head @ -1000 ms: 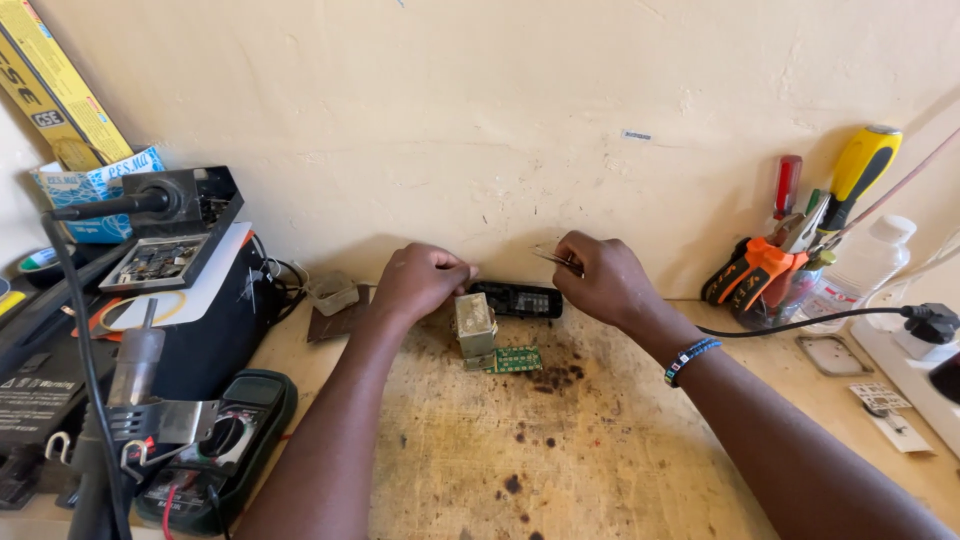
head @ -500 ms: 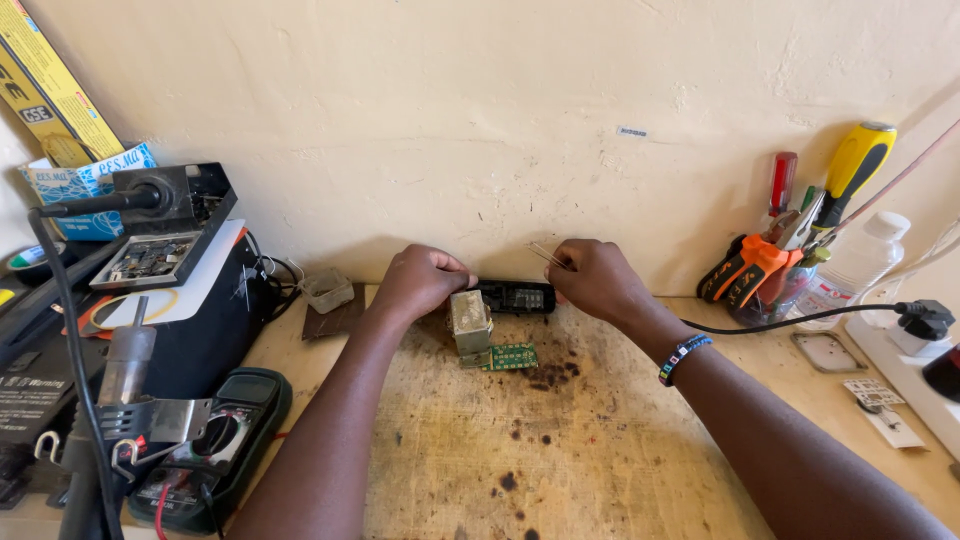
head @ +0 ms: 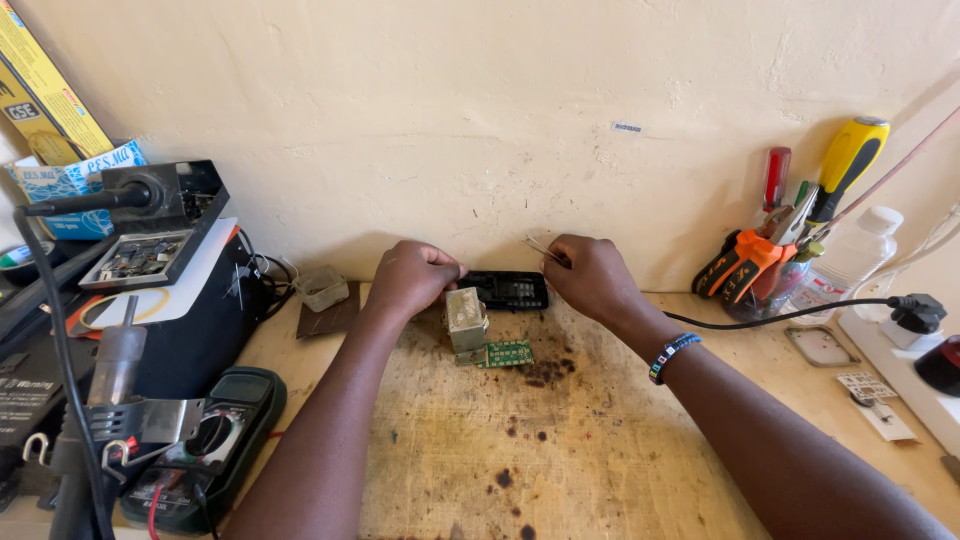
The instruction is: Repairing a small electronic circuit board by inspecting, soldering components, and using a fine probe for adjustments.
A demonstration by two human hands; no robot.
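My left hand [head: 418, 276] rests curled on the wooden bench against the left end of a black phone-like device [head: 510, 290] that lies by the wall. My right hand [head: 590, 275] sits at the device's right end, pinching thin metal tweezers [head: 540, 247] that point up and left. Just in front of the device a small metal block [head: 466, 318] stands beside a green circuit board [head: 505, 354]. A beaded bracelet [head: 672, 355] circles my right wrist.
A soldering station [head: 190, 300], a hot-air handle [head: 110, 370] and a green multimeter [head: 205, 440] crowd the left. A jar of screwdrivers and pliers [head: 790, 240], a clear bottle [head: 850, 260] and a white power strip [head: 900, 370] with a black cable stand at the right. The bench [head: 560, 460] is scorched.
Both hands have stayed at the device's ends. The right hand has shifted slightly with the tweezers; the view has tilted a little.
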